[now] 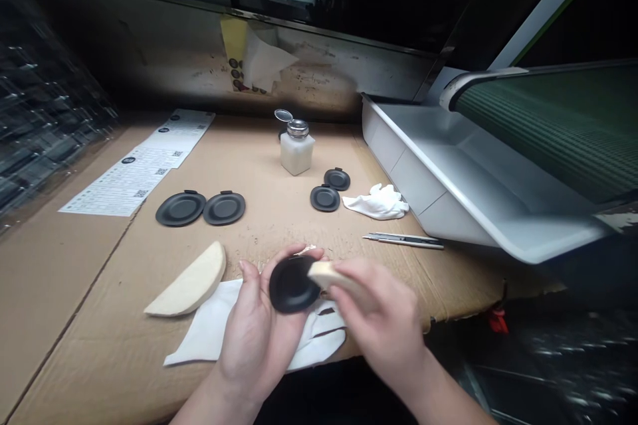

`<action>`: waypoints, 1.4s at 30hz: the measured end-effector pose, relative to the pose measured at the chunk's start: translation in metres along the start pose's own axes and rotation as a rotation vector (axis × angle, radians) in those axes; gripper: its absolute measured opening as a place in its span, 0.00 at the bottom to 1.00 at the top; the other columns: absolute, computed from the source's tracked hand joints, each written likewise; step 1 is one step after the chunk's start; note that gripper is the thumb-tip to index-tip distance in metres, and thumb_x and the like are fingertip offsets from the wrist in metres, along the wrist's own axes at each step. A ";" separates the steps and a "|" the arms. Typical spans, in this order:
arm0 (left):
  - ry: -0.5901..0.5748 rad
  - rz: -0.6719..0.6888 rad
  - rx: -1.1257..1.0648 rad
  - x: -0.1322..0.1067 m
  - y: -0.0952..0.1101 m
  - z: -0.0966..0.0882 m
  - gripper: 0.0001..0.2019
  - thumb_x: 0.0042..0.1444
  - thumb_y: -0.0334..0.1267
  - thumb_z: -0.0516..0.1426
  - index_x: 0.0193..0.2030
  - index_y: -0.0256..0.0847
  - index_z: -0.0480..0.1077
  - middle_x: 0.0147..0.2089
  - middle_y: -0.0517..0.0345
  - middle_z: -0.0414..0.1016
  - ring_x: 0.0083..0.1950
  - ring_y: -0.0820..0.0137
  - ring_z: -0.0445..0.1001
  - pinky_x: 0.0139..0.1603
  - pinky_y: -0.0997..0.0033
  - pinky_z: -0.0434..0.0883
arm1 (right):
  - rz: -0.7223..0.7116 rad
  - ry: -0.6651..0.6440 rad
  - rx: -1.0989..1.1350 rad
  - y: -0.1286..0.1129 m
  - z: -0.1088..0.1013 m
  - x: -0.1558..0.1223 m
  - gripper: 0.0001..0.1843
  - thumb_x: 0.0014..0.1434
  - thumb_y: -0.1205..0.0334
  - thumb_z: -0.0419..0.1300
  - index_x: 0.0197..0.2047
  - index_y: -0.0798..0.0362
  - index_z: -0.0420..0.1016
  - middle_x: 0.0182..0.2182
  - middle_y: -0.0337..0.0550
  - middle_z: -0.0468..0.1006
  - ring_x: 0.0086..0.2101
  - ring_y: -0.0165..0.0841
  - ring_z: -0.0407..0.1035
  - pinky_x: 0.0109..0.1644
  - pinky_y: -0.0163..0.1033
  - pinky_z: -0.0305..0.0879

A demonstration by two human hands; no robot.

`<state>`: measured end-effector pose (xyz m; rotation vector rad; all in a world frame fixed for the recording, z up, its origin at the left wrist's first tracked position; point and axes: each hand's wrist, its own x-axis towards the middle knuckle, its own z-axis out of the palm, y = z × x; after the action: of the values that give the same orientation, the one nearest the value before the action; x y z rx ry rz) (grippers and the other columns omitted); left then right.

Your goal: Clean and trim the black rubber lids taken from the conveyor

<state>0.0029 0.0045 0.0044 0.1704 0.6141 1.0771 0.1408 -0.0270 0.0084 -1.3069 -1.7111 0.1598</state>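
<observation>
In my left hand (264, 325), palm up, rests a round black plastic lid (294, 285), its dished face turned toward me. My right hand (379, 319) pinches a small cream-coloured pad (323, 273), its end over the right side of the lid; whether it touches cannot be told. Fingers of the right hand hide most of the pad. Beneath my hands lies a white glove (214, 325). Left of it is a cream half-round pad (192, 282). Farther back sit two pairs of similar black lids, one pair on the left (224, 208) and another on the right (325, 198).
A square bottle with a flip-up metal cap (297, 153) stands at the back of the cardboard (269, 212). Printed label sheets (139, 163) lie left. On the right are a crumpled white glove (379, 202), a craft knife (403, 240), a grey bin (423, 172) and a green conveyor belt (548, 126).
</observation>
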 end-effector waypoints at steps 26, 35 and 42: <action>0.056 0.054 0.113 -0.003 -0.003 0.000 0.20 0.59 0.52 0.46 0.41 0.40 0.71 0.47 0.48 0.74 0.54 0.59 0.68 0.58 0.58 0.61 | -0.133 -0.046 -0.078 -0.024 0.035 -0.008 0.13 0.58 0.72 0.52 0.46 0.55 0.71 0.32 0.44 0.76 0.32 0.32 0.70 0.38 0.39 0.70; 0.057 0.048 0.025 0.002 -0.002 0.000 0.24 0.58 0.53 0.45 0.39 0.35 0.73 0.46 0.41 0.75 0.57 0.52 0.66 0.59 0.53 0.61 | 0.068 0.145 -0.309 0.025 -0.026 -0.015 0.14 0.55 0.67 0.59 0.47 0.50 0.69 0.39 0.41 0.76 0.38 0.33 0.72 0.43 0.36 0.69; -0.008 0.052 0.061 0.000 -0.001 -0.001 0.22 0.59 0.50 0.46 0.40 0.35 0.73 0.46 0.43 0.75 0.58 0.55 0.65 0.62 0.53 0.57 | 0.053 0.025 -0.171 0.030 -0.017 -0.020 0.12 0.57 0.70 0.58 0.44 0.49 0.69 0.36 0.40 0.76 0.37 0.31 0.71 0.41 0.36 0.69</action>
<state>0.0036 0.0035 0.0033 0.2450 0.6390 1.1080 0.1732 -0.0376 -0.0121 -1.4737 -1.6999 0.0280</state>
